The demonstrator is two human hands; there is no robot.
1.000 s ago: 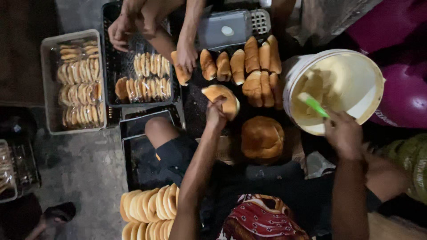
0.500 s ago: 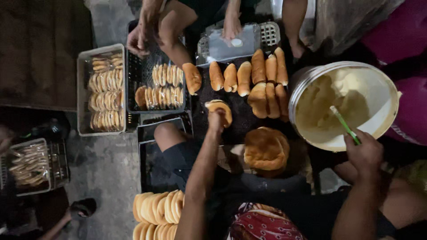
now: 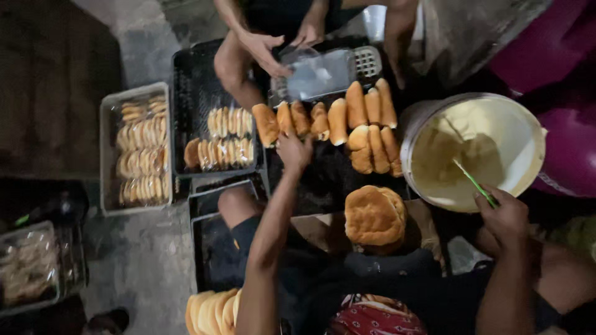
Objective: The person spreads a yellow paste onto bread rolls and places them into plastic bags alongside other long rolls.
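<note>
My left hand (image 3: 292, 152) reaches out to a row of long golden buns (image 3: 338, 121) on a dark tray (image 3: 323, 183); its fingertips rest on the near end of one bun (image 3: 286, 119), and the grip is unclear. My right hand (image 3: 506, 217) holds a thin green stick (image 3: 472, 181) whose tip dips into a white bucket (image 3: 528, 121) of pale cream spread. A round block of joined buns (image 3: 375, 217) lies between my arms.
Another person's hands (image 3: 264, 51) handle a clear plastic bag (image 3: 323, 74) at the far side. A grey tray (image 3: 107, 155) and a black tray (image 3: 186, 93) hold sliced buns at the left. Stacked buns (image 3: 211, 310) lie near my knee. A purple tub (image 3: 571, 149) stands right.
My left hand carried a bun from near me up to the row and now rests against its end. My right hand with the green stick stayed at the bucket.
</note>
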